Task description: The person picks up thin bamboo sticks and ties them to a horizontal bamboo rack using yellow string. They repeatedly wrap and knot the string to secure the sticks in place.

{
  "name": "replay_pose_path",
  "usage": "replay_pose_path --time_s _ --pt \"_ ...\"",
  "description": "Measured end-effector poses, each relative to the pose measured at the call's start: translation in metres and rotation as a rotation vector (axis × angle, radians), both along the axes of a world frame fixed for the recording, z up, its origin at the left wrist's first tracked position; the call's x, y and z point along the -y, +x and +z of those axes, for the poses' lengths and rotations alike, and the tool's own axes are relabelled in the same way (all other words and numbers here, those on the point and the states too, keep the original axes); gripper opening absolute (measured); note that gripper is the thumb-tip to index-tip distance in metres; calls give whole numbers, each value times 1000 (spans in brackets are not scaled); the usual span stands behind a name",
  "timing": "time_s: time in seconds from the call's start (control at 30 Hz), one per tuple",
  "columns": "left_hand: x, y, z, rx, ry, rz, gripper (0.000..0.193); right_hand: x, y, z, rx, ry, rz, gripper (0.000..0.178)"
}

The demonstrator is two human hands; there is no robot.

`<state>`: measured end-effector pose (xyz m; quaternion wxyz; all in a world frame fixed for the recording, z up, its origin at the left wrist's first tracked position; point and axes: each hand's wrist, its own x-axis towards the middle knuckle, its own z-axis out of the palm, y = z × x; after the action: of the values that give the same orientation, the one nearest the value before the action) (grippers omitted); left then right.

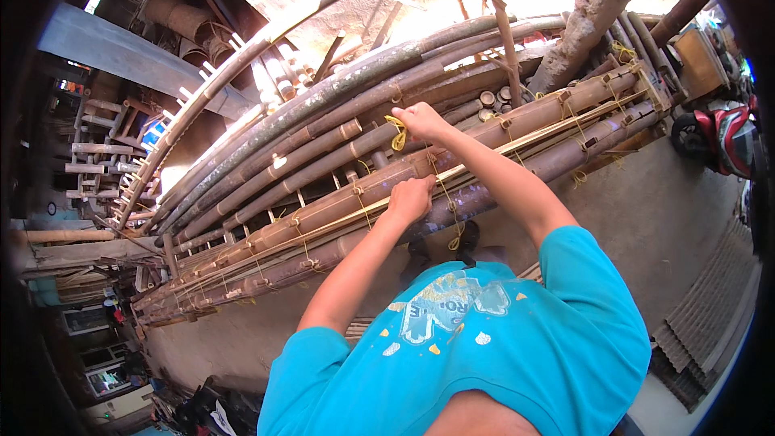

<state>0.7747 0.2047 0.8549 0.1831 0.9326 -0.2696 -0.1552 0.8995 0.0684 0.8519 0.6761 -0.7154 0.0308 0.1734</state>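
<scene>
A long frame of brown bamboo poles [323, 208] lies crosswise in front of me, with thin pale bamboo strips [517, 145] running between its two thick poles. Thin yellow string [303, 236] is looped round it at several spots. Raised over the far pole, my right hand [421, 123] is closed on a small bundle of yellow string [397, 136]. My left hand [412, 199] is a fist low over the frame, nearer to me. String passes right at its fingers, which partly hide it. A loose string end [457, 238] hangs on the near side.
Behind the frame lie several long dark bamboo poles [323, 89]. A curved bamboo piece with pegs [242, 56] rises beyond them. A rough post [585, 20] stands at the far right. A red motorcycle [731, 141] is parked right, and corrugated sheets [710, 299] lie lower right.
</scene>
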Motion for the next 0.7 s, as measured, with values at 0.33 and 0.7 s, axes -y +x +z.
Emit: replay_pose_path --time_s 0.33,0.7 --pt "-6 -3 12 -101 -79 92 20 61 36 13 -39 -1199 367 53" --pt "-145 17 87 38 -562 448 28 92 -151 74 196 34 -87 30"
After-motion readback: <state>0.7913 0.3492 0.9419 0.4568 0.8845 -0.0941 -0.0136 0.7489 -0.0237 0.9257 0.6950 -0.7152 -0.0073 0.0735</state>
